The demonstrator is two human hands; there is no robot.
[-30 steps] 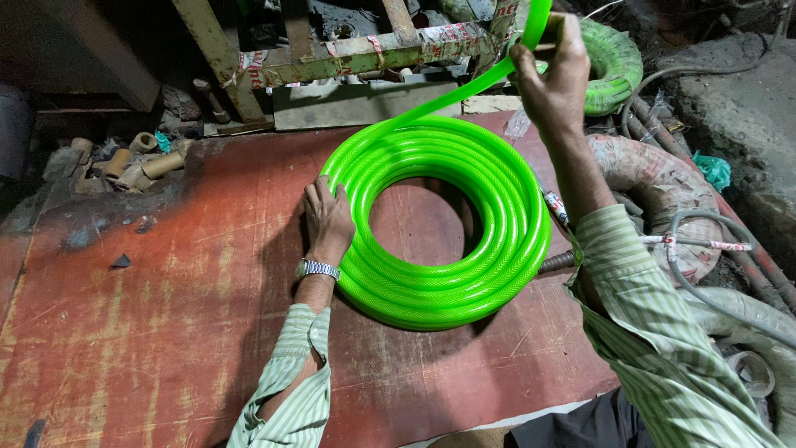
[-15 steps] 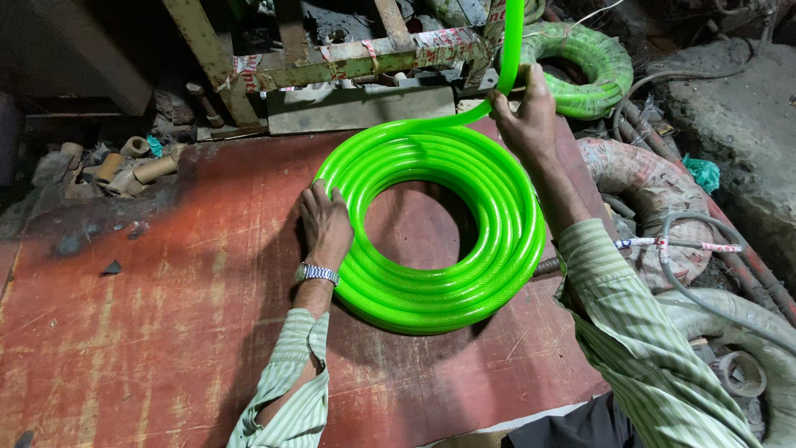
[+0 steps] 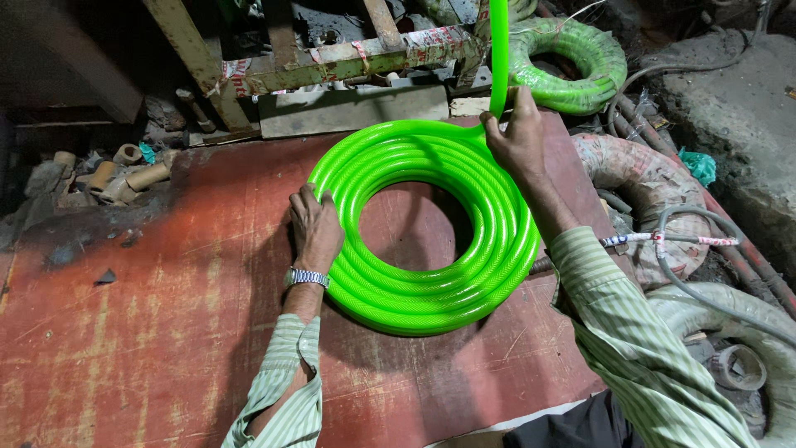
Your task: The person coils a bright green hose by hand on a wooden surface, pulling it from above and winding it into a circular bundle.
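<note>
A bright green hose (image 3: 431, 274) lies coiled in a flat ring on a red-brown board (image 3: 149, 332). My left hand (image 3: 313, 226) rests flat against the coil's left outer edge, fingers spread, a metal watch on the wrist. My right hand (image 3: 516, 137) grips the hose's free run at the coil's far right edge. From that grip the hose rises straight up out of the top of the view.
A second green hose coil (image 3: 572, 62) lies behind the board at the right. A rusty metal frame (image 3: 348, 62) stands along the far edge. Old grey hoses (image 3: 655, 191) pile up at the right. Short tube offcuts (image 3: 116, 170) lie at the left.
My right hand has come down and left from a raised position to the coil's far edge, laying more hose onto the ring. My left hand stays on the coil's left side.
</note>
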